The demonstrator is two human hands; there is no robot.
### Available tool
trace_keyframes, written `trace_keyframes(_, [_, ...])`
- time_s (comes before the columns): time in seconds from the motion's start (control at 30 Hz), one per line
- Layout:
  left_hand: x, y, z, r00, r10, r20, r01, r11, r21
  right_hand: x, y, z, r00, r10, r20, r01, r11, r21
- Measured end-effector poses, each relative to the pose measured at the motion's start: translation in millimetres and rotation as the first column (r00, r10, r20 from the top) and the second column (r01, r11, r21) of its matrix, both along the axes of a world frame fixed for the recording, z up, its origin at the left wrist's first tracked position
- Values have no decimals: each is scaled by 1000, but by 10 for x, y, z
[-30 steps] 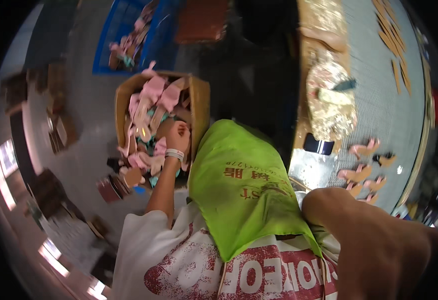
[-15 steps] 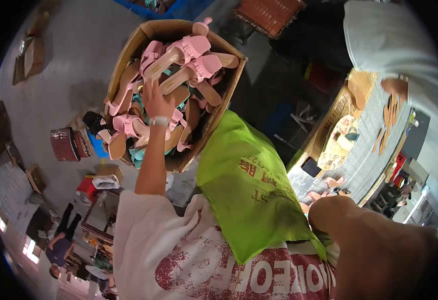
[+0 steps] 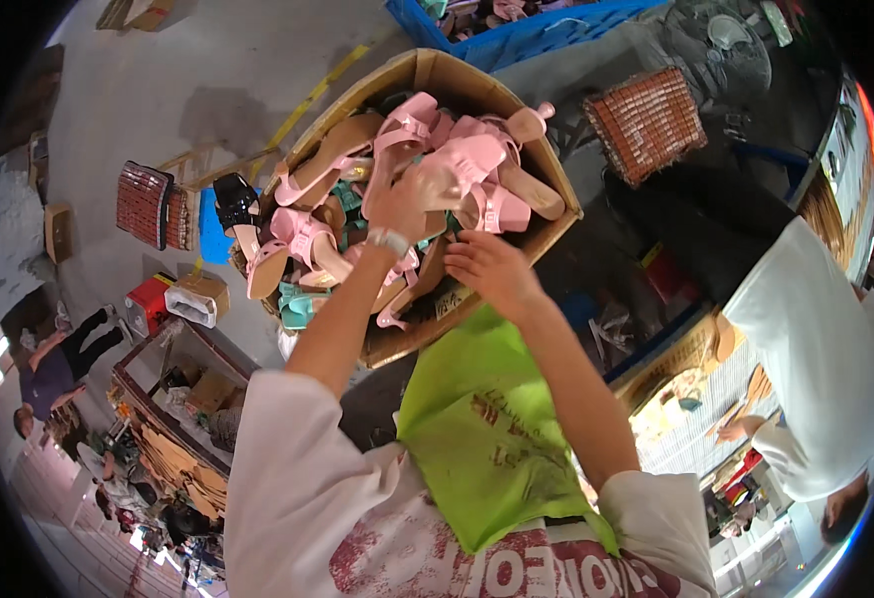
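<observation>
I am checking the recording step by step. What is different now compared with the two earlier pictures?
The right hand, earlier low at the picture's lower right edge, has reached forward to the cardboard box and now hovers open at its near side. The left hand has stayed in the pile of pink sandals and now appears to grip one. The head view has swung, so the box looks nearer. The box stays full; the green cloth still hangs in front.
</observation>
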State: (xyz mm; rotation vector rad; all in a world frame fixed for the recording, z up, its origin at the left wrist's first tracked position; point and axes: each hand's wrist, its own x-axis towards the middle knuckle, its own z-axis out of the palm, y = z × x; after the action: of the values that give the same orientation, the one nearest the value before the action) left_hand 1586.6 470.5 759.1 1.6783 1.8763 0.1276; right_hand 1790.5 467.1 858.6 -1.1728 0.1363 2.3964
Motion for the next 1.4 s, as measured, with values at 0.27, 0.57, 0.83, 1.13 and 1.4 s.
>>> trace_keyframes(0.27, [-237,-119,68,918,384,-99,-358,909,211,-1072,200,-1579,965,38,261,20,976,-218])
trace_keyframes(0.57, [-286,159,124,831,543,118,-520,835,-181,-1067,147,-1410,878,-116,465,213,963,-163])
trace_keyframes(0.83, [-855,-282,611,896,413,161,-318,852,-415,-334,61,-657,803,20,596,-232,931,281])
trace_keyframes(1.13, [-1357,217,947,876,-310,-370,165,912,-374,193,892,-964,12,-292,956,-1000,-20,7])
trace_keyframes(1.4, [-1341,375,792,818,-410,-404,186,853,-488,43,1102,-793,-301,79,950,-943,-171,-285])
